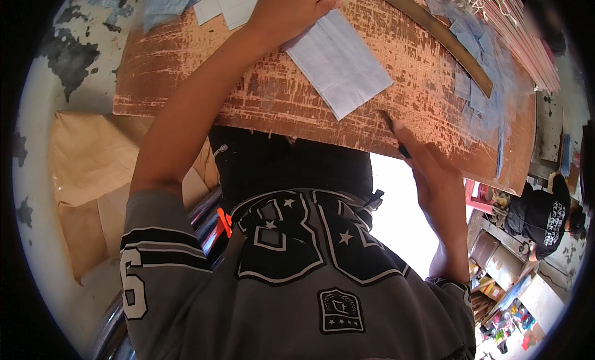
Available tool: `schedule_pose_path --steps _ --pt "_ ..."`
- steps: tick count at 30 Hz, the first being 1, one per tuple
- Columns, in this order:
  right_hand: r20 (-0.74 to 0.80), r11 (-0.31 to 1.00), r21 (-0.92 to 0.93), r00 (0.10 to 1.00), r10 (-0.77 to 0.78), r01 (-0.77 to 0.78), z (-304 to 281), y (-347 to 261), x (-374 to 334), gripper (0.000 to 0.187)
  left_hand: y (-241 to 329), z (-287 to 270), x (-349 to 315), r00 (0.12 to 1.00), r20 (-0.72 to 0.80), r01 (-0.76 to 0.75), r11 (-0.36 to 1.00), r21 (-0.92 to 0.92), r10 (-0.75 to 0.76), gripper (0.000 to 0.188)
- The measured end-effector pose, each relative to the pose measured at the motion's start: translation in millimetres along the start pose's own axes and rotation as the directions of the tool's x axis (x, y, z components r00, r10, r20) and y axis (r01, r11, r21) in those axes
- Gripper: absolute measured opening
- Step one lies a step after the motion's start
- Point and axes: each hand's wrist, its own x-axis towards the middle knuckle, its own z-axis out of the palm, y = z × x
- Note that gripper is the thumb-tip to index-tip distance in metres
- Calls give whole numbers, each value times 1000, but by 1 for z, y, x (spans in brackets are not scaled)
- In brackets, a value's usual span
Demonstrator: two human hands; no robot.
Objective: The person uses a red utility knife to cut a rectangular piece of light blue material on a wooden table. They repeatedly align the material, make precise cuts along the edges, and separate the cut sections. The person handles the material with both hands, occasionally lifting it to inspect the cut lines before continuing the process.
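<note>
A stack of pale blue rectangular sheets (341,65) lies slantwise on the worn wooden table (248,106). My left hand (291,13) rests at its far end, fingers bent and pressed on the sheets' edge; the picture's upper border cuts off part of this hand. At the table's near edge, my right hand (431,162) is closed around a small dark knife (390,123). Its tip points up and left, just below the near right corner of the sheets, apart from them.
A long curved-looking brown strip (440,31) lies on the table's far right, beside scattered blue scraps (477,81) and bundled pink rods (514,25). More pale sheets (232,7) lie far left. Brown paper (93,162) is below left. Another person (545,217) is at far right.
</note>
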Motion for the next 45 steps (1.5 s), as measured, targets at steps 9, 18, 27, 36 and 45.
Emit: schedule_pose_path --steps 9,18,27,36,45 --pt "-231 976 219 972 43 8 -2 20 -20 49 8 -11 3 993 93 82 996 -38 -78 61" --pt "-276 943 304 960 -53 139 8 32 -19 49 9 -10 1 997 39 63 998 -27 -62 61" --pt "-305 933 324 951 -54 157 17 36 -25 50 11 -17 -3 993 68 104 993 -59 -100 58" --pt "-240 863 502 967 84 50 16 42 -33 49 17 -21 0 990 90 117 992 -39 -113 58" --pt "-380 895 354 916 -128 271 26 35 4 53 9 -13 -1 994 53 95 991 -90 -91 55"
